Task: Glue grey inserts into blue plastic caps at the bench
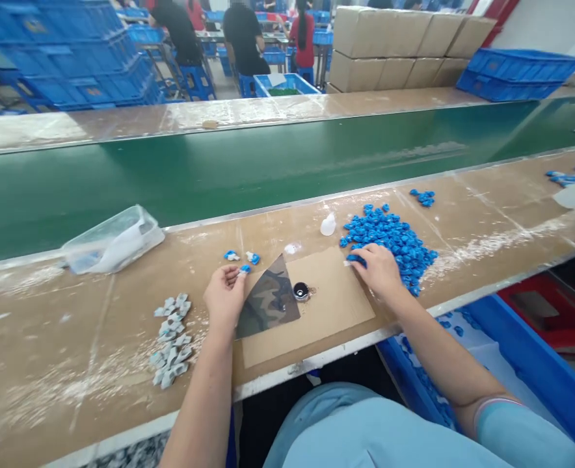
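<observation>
My left hand (225,292) pinches a small blue and white piece (245,268), near two similar pieces (252,257) on the table. At the edge of the big pile of blue pieces (389,237), my right hand (378,268) has its fingers closed on a blue piece (356,260), with something white beside it. Between the hands lies a cardboard sheet (339,302), partly covered by a dark patterned sheet (270,299). A small round pot (300,291) with black contents stands on them. Grey pieces (172,338) lie to the left of my left hand.
A clear plastic container (114,244) stands at the left, by the green conveyor belt (268,162). Behind the cardboard is a small white bottle (328,224). A blue crate (502,351) is below the table edge at right. Several people sit beyond the belt, near boxes and stacked crates.
</observation>
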`<action>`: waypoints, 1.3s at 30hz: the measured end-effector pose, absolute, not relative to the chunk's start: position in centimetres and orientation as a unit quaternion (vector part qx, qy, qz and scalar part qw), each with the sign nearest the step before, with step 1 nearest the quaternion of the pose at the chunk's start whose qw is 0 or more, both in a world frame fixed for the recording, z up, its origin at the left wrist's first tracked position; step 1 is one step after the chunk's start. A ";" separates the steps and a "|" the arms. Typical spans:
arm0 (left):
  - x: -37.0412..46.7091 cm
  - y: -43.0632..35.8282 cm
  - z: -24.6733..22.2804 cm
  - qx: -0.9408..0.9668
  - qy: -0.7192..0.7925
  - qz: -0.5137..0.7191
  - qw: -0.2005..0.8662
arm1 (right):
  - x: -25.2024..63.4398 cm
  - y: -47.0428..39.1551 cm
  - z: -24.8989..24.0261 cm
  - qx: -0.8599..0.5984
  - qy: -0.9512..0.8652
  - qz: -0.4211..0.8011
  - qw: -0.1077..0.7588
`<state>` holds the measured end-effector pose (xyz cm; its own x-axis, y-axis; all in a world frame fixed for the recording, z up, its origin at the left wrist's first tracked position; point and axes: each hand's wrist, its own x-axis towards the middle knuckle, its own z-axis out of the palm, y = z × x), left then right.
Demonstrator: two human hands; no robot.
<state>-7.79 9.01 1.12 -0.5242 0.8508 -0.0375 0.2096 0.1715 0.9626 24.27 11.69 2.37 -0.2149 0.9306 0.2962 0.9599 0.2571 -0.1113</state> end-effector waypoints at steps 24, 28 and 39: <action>-10.0 2.2 2.3 0.446 0.750 0.466 0.149 | 19.7 8.2 3.0 -0.397 -0.833 0.222 0.316; -4.8 0.9 2.3 0.354 0.645 0.552 0.392 | 18.7 8.1 3.3 -0.408 -0.819 0.230 0.332; -0.4 0.5 1.1 0.310 0.570 0.564 0.511 | 17.8 8.4 3.5 -0.354 -0.851 0.248 0.299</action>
<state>-0.41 0.51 1.06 -0.2857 0.9295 -0.2334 -0.2230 0.1724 0.9595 17.80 8.40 3.53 -0.5718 0.7500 0.3324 0.4534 0.6266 -0.6339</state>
